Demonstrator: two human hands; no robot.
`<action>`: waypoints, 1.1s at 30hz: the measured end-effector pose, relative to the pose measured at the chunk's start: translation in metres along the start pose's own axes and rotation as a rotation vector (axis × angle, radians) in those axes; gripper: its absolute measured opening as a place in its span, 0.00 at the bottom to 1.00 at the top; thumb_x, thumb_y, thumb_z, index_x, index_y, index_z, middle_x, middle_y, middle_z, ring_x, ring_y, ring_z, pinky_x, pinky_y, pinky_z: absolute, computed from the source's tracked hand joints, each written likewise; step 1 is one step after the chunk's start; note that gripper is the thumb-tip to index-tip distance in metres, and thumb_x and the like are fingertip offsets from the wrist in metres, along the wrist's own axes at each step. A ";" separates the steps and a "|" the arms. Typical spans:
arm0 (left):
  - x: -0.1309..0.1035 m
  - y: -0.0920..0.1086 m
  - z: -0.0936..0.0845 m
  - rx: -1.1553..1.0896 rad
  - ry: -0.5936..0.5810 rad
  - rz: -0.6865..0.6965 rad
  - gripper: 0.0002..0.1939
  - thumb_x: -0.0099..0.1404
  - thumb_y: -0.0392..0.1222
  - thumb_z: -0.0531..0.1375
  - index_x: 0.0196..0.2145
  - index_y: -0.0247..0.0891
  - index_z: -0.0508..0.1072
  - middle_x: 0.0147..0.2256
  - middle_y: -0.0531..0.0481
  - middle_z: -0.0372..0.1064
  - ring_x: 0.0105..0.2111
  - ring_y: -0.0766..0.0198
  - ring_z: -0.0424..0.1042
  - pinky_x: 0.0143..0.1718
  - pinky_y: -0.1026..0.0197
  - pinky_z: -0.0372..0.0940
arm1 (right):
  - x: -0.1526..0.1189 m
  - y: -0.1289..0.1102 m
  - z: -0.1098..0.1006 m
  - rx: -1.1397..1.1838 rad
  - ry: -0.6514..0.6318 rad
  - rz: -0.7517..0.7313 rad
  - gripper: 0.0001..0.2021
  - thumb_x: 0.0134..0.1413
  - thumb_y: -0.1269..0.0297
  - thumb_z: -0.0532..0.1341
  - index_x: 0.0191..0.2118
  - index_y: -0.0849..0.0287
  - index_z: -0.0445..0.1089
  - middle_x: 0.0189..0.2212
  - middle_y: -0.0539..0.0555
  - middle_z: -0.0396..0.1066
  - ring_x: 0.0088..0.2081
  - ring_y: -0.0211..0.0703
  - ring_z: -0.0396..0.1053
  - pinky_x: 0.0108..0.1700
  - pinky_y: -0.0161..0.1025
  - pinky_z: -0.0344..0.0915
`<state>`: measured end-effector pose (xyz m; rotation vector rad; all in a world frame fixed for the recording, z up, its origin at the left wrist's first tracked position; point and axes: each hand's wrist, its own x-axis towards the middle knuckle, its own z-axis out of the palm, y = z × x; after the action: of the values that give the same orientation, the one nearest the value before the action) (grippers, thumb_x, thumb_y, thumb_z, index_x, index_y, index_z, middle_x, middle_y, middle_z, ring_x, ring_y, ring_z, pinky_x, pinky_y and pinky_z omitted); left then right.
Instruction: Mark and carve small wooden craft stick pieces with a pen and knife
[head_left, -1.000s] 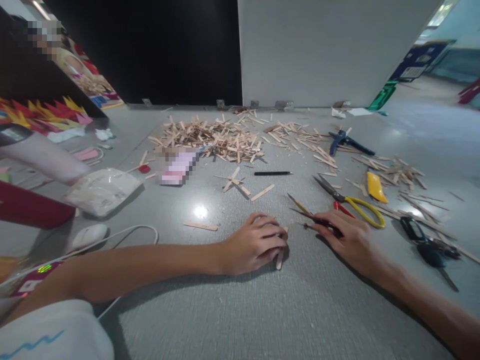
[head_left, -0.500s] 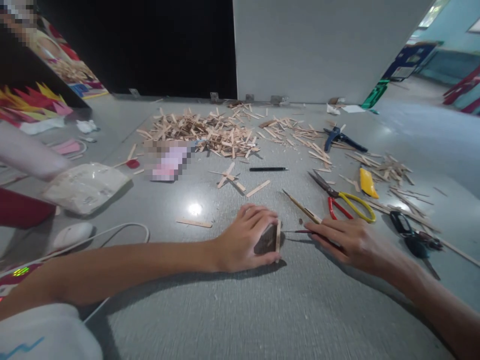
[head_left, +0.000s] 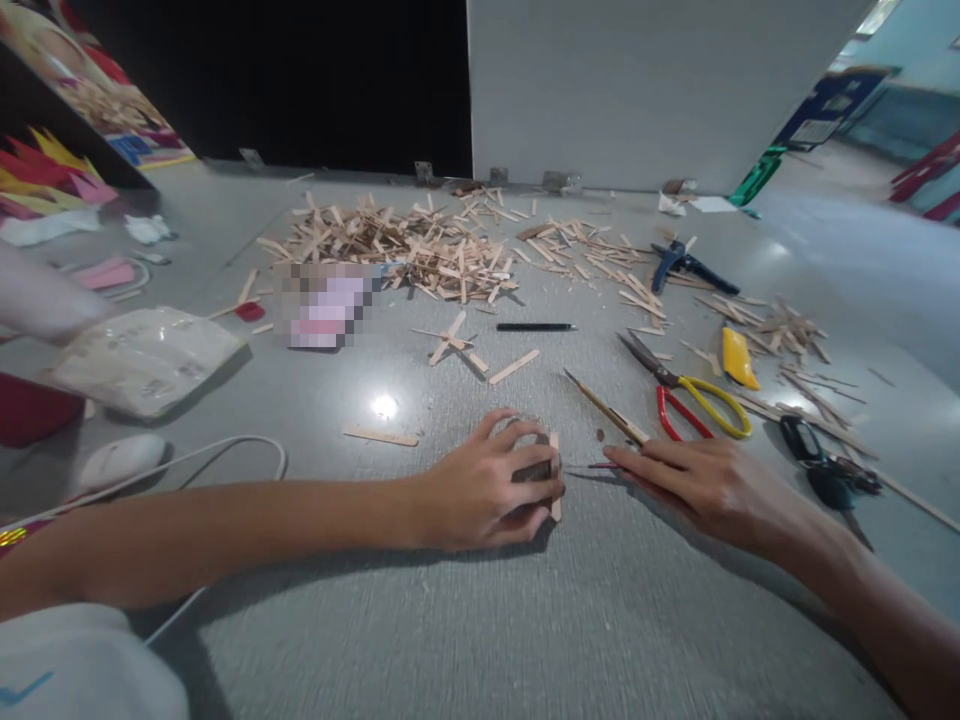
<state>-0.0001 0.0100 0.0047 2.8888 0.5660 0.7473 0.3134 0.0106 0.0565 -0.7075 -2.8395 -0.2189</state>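
My left hand [head_left: 487, 485] curves over a short wooden craft stick [head_left: 556, 505] on the grey table, its fingertips touching the stick. Part of the stick is hidden behind the fingers. Just to the right, my right hand [head_left: 697, 480] is closed on a slim pointed tool with a reddish-purple shaft [head_left: 600, 466]. That tool's thin tip points left, close to the stick; its exact kind is unclear. A paintbrush [head_left: 604, 405] with a tan handle slants up-left from my right fingers; whether it is gripped or lying there, I cannot tell.
Beyond the hands lie glued crossed sticks [head_left: 450, 342], a black pen [head_left: 536, 327] and a heap of craft sticks [head_left: 397, 245]. At right are scissors [head_left: 686, 390], blue cutters [head_left: 690, 268], a yellow cutter [head_left: 739, 357] and keys [head_left: 829, 480]. A mouse [head_left: 124, 462] and a plastic packet [head_left: 150, 360] lie left.
My left fingers have shifted from holding the stick at its two ends to lying across its middle. The right hand stays nearly in place. The view has shifted slightly.
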 end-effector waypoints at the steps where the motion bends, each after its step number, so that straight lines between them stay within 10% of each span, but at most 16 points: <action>1: 0.000 -0.001 0.000 0.006 -0.008 0.005 0.13 0.77 0.39 0.59 0.53 0.40 0.80 0.54 0.41 0.78 0.61 0.46 0.70 0.67 0.41 0.58 | 0.000 -0.001 0.000 -0.009 -0.010 -0.007 0.18 0.81 0.71 0.48 0.57 0.63 0.75 0.29 0.51 0.77 0.26 0.38 0.75 0.29 0.36 0.65; 33: -0.001 -0.008 0.000 -0.128 -0.146 0.031 0.22 0.70 0.33 0.63 0.60 0.41 0.76 0.57 0.37 0.71 0.63 0.50 0.68 0.73 0.41 0.57 | 0.003 -0.010 -0.004 -0.057 -0.038 -0.053 0.20 0.76 0.79 0.45 0.56 0.65 0.73 0.30 0.51 0.75 0.26 0.39 0.74 0.30 0.36 0.66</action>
<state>-0.0031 0.0175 0.0025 2.8098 0.4403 0.5486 0.3068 0.0025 0.0606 -0.6555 -2.9009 -0.2985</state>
